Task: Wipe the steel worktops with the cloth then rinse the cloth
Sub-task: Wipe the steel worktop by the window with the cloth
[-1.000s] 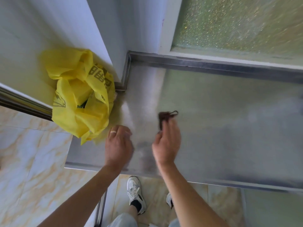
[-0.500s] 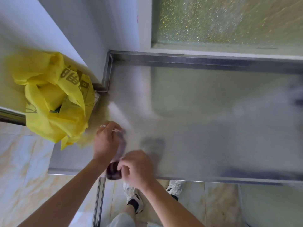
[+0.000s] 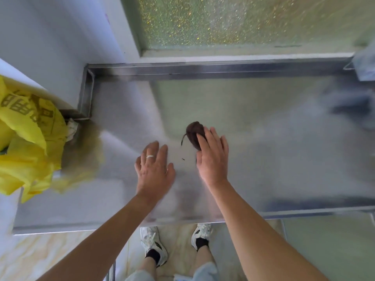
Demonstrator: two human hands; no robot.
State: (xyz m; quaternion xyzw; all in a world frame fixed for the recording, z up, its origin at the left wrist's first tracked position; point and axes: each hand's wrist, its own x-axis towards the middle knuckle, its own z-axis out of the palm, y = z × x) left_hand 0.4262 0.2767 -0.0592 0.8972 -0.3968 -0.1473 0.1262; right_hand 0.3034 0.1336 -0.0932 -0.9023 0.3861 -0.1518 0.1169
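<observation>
From the head view, your right hand (image 3: 212,157) presses straight fingers on the bunched dark cloth (image 3: 194,133) mid-desk (image 3: 263,138), likely to scrub, its long axis running away from you, while your left hand (image 3: 155,169) hovers spread, holding nothing, just beside.

We see our right hand (image 3: 212,157) pressing straight fingers (image 3: 203,141) on the dark cloth (image 3: 193,132) on the steel desk (image 3: 263,138); our left hand (image 3: 154,169) lies flat beside it.

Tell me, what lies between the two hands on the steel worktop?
Head view: bare steel worktop between left hand and right hand, except one small dark fleck.
</observation>
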